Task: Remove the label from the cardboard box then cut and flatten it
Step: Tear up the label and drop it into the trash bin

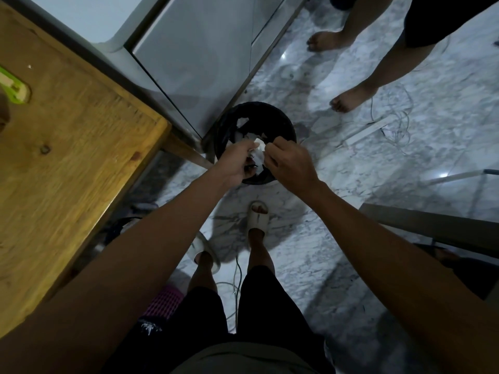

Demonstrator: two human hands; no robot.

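Observation:
I stand over a black round waste bin (280, 122) on the marble floor. Both my hands meet above its opening. My left hand (237, 164) and my right hand (290, 164) pinch a crumpled white piece of label (259, 147) between them, held just over the bin. White scraps lie inside the bin. The cardboard box is not in view.
A wooden table (62, 163) fills the left, with a green object (14, 89) at its far edge. A grey cabinet door (199, 55) stands behind the bin. Another person's bare feet (348, 99) stand at the upper right, beside a power strip and loose cables (378, 128).

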